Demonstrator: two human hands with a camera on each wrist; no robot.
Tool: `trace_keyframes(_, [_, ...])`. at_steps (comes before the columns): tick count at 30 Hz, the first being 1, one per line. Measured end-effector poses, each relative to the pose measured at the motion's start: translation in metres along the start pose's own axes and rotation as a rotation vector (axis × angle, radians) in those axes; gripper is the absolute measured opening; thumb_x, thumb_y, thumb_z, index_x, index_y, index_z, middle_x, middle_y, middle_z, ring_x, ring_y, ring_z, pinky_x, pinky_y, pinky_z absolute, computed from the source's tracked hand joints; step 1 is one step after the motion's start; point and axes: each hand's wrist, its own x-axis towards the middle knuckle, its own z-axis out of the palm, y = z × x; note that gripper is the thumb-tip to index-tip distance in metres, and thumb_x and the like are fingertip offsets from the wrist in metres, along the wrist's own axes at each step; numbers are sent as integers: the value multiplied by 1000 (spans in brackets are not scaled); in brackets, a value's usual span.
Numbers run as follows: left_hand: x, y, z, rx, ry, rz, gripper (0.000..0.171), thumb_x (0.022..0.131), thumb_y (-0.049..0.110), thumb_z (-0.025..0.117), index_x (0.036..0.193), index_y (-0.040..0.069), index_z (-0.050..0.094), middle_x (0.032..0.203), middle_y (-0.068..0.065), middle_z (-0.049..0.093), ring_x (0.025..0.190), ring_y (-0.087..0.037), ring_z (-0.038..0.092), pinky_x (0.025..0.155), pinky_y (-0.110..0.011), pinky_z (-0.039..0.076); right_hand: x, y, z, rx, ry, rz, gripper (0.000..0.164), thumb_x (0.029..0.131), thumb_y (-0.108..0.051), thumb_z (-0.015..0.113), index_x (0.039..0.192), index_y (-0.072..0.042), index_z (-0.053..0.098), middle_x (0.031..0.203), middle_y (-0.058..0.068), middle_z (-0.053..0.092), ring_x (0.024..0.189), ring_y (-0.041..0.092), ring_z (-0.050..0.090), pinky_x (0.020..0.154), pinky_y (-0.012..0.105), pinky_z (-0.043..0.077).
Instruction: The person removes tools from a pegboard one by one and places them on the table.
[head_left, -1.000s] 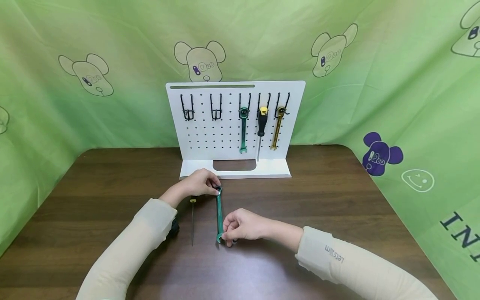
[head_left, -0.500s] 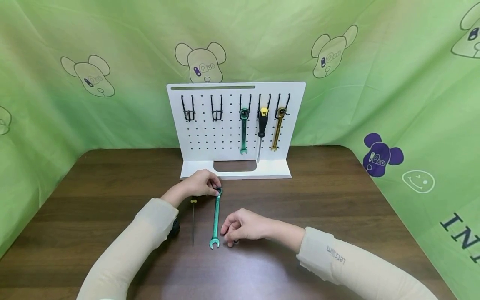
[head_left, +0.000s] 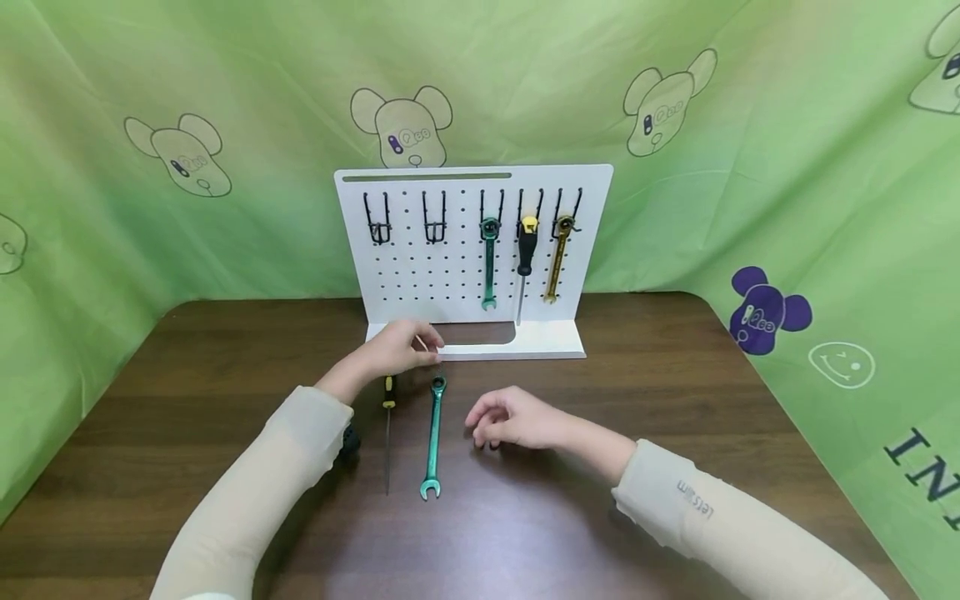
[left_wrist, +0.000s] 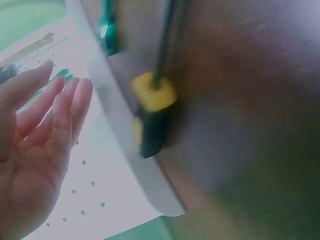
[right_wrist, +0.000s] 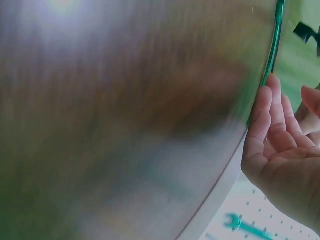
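A green combination wrench [head_left: 433,437] lies on the table, its open end toward the near edge. Just beyond its ring end hovers my left hand [head_left: 405,346], fingers loosely bent and holding nothing. My right hand [head_left: 517,418] is to the right of the wrench, apart from it, with relaxed fingers. Left of the wrench lies a screwdriver [head_left: 388,404] with a yellow and black handle and a thin shaft; in the left wrist view the screwdriver's handle [left_wrist: 152,112] is near the board's base. Both wrist views show bare palms, the left hand [left_wrist: 45,130] and right hand [right_wrist: 285,145].
A white pegboard [head_left: 420,283] stands at the back of the wooden table [head_left: 600,533]. On its hooks hang another green wrench [head_left: 490,267], a black and yellow screwdriver [head_left: 527,250] and a gold wrench [head_left: 557,262]. A dark object [head_left: 350,440] is partly hidden by the left sleeve.
Both hands have let go of the green wrench, which now lies flat, its open end shifted slightly left. The left hand has moved back toward the board, the right hand away to the right.
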Motion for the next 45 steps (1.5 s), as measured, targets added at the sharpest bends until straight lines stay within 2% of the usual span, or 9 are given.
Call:
trace_keyframes(4, [7,10,-14,-29,67,28,24,94,10,66,114,-4,68,107,-17,71,102,-30,67,91,-41,55,3,1,-17,-87,103,-9,20,93,-1,60,109,11,63,92,19,73,79,20,68,70,27,55])
trace_keyframes(10, [22,28,-31,-89,218,35,29,98,13,63,122,-3,65,114,-17,70,109,-30,66,97,-43,54,14,0,-41,-210,295,8,25,95,-10,63,114,6,66,102,16,71,89,21,66,83,33,53])
trace_keyframes(13, [30,38,-37,-109,293,40,30,98,14,63,124,-1,64,115,-15,71,109,-29,66,97,-43,54,22,2,-53,-216,385,16,28,95,-10,62,117,7,64,110,20,69,91,24,66,81,31,53])
trace_keyframes(17, [40,51,-43,-125,347,50,32,98,15,63,127,2,62,120,-13,70,112,-27,66,98,-43,53,32,5,-66,-212,493,22,30,95,-8,61,120,8,63,114,24,68,87,28,66,70,24,50])
trace_keyframes(21, [50,58,-45,-159,387,48,33,99,16,62,129,4,61,121,-11,68,113,-25,66,98,-40,53,40,8,-75,-215,571,28,31,96,-9,60,123,7,62,117,24,68,93,32,66,73,26,53])
trace_keyframes(27, [64,65,-39,-239,484,55,32,99,15,62,129,5,62,119,-11,70,111,-25,67,95,-35,55,49,12,-81,-171,629,4,37,97,-7,58,131,7,57,124,26,65,111,38,63,96,45,53])
trace_keyframes(30, [72,69,-35,-275,518,68,32,98,13,62,128,4,62,119,-13,69,110,-26,67,95,-33,55,53,12,-81,-160,637,-5,40,97,-7,58,134,8,54,128,27,63,118,39,60,104,47,49])
trace_keyframes(35, [83,75,-31,-298,553,74,33,97,10,63,129,3,60,119,-14,68,110,-27,67,96,-30,55,58,10,-82,-150,642,-4,43,97,-7,57,137,7,52,133,26,60,121,40,59,104,47,50])
trace_keyframes(45, [91,75,-29,-290,565,-6,35,97,13,64,131,8,58,113,-12,70,104,-26,69,91,-32,57,64,11,-85,-152,649,-18,44,97,-5,56,138,9,49,135,28,58,126,40,56,107,47,48])
